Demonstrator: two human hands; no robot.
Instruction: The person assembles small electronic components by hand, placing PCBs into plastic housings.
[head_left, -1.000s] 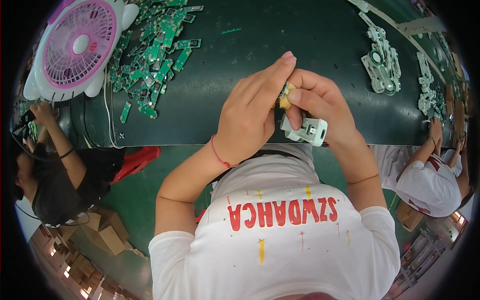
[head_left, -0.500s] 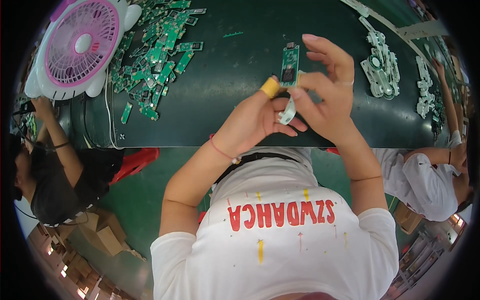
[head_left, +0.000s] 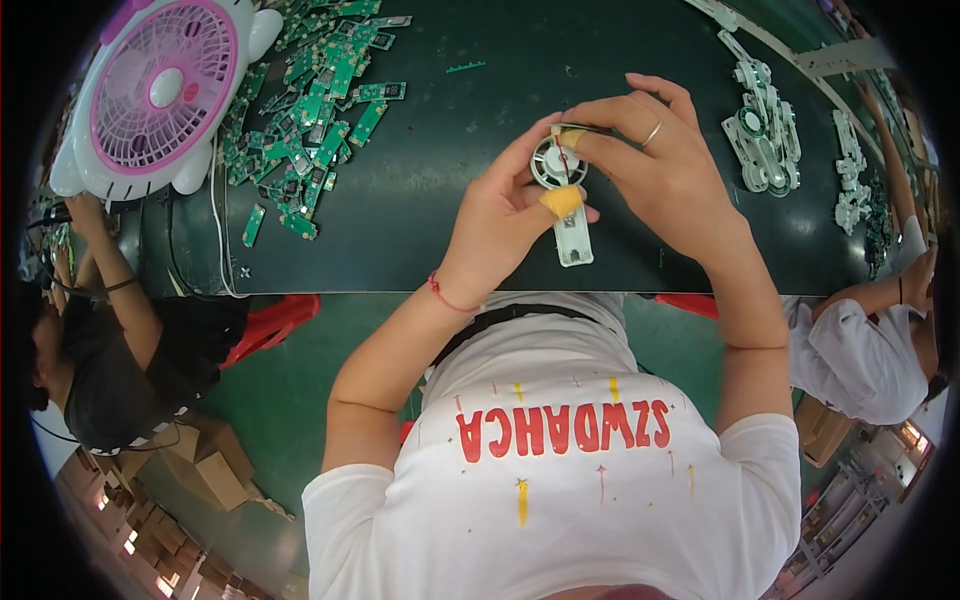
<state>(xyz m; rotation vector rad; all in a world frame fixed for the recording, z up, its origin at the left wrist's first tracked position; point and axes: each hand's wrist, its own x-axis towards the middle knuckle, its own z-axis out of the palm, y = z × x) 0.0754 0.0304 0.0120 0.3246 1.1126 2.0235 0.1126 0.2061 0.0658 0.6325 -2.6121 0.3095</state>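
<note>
My left hand (head_left: 488, 225) is closed on a white plastic housing (head_left: 573, 246) with a round, ringed end and a straight handle that points toward me. Yellow tape wraps its thumb, which presses on the part below the ring. A thin red wire (head_left: 563, 158) crosses the round end. At the top of the ring, my right hand (head_left: 668, 165) pinches a small circuit board (head_left: 592, 128), seen nearly edge-on, its face hidden. Fingertips of both hands meet there. How the wire joins the board is too small to tell.
Many green circuit boards (head_left: 325, 110) lie heaped at the left, beside a white and pink fan (head_left: 165, 88). White plastic housings (head_left: 762, 135) are piled at the right, with more white parts (head_left: 850, 180) beyond. Co-workers sit on both sides. The table's near edge (head_left: 400, 293) runs before me.
The circuit board has tipped from face-on to nearly edge-on and come down to the housing. The housing has turned, its round end now facing up. My hands have drawn together around it.
</note>
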